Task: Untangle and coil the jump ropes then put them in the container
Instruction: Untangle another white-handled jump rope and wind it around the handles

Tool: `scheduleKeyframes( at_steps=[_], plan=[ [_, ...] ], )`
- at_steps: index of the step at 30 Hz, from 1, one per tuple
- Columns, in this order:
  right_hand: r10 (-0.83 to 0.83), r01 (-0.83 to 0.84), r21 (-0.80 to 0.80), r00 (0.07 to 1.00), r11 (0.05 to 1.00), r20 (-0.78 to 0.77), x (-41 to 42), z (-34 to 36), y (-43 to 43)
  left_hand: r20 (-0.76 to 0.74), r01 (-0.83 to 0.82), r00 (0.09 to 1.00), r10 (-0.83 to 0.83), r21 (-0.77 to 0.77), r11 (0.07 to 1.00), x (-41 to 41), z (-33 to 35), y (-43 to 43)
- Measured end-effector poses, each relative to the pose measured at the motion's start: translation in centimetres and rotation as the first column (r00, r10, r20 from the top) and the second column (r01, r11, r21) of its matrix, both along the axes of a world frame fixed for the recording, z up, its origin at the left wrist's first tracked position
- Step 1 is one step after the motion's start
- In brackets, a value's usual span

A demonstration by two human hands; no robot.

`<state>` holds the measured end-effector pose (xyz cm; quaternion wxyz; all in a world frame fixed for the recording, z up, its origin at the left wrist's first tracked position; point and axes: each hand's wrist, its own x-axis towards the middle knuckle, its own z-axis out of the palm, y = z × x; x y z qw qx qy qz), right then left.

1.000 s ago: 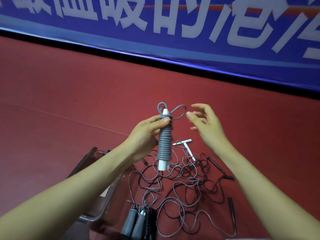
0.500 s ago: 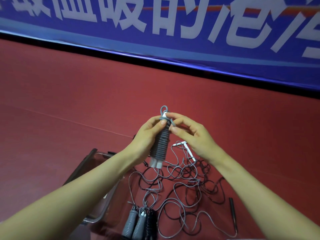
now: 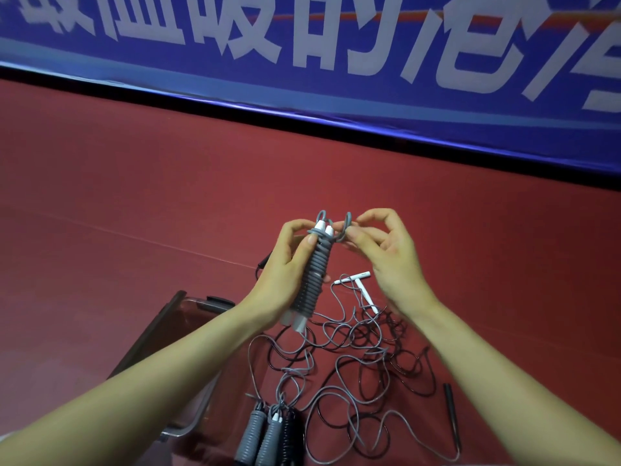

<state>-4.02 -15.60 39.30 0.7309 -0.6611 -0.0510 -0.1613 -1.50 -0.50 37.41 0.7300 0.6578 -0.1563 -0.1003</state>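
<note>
A: What fills the view?
B: A blue banner [image 3: 336, 79] with white lettering stands over a red floor [image 3: 134, 196]. A clear container [image 3: 153, 334] sits lower left, partly behind the left forearm.
A: And the ropes?
B: A loose tangle of grey and black ropes [image 3: 363, 351] lies on the floor right of it, with 3 wound bundles [image 3: 268, 438] at the bottom edge.
A: The hands?
B: The left hand [image 3: 285, 274] has its grip wrapped round 1 wound grey rope [image 3: 312, 280], held nearly upright above the tangle. The right hand [image 3: 393, 257] pinches a loop [image 3: 347, 220] at its top in a narrow grip.
</note>
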Motion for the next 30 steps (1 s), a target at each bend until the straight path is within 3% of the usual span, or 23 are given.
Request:
scheduleKeyframes(
  at_steps=[3, 6, 10, 16, 21, 25, 30],
  plan=[
    [-0.026, 0.034, 0.135, 0.998, 0.99, -0.057, -0.1, 0.3, -0.2, 0.008, 0.002, 1.0, -0.002, -0.02, 1.0, 0.1, 0.2, -0.1],
    [-0.059, 0.076, 0.152, 0.992, 0.986, -0.111, 0.0, 0.5, -0.6, -0.028, 0.035, 0.999, -0.036, -0.043, 0.998, 0.0, 0.2, 0.0],
    [-0.12, 0.122, 0.018, 0.987, 0.992, -0.107, 0.2, 0.6, -0.9, 0.034, 0.067, 0.997, -0.065, -0.053, 0.996, -0.1, 0.1, -0.1],
    [-0.183, 0.163, -0.173, 0.978, 0.971, -0.102, 0.0, 0.8, -1.2, -0.03, 0.06, 0.997, -0.065, -0.15, 0.987, 0.1, 0.9, 0.1],
    [-0.165, 0.139, -0.405, 0.986, 0.904, -0.028, -0.8, 1.0, -2.1, 0.051, 0.238, 0.97, -0.236, -0.039, 0.971, 0.2, 1.2, 0.8],
    [-0.157, 0.169, -0.414, 0.986, 0.895, 0.063, -1.1, 1.2, -2.0, 0.017, 0.241, 0.971, -0.24, -0.111, 0.964, 0.0, 1.3, 0.7],
    [-0.098, 0.108, -0.369, 0.994, 0.923, 0.044, -1.2, 1.1, -2.0, -0.029, 0.274, 0.958, -0.284, -0.177, 0.945, 0.2, 1.3, 0.7]
  ],
)
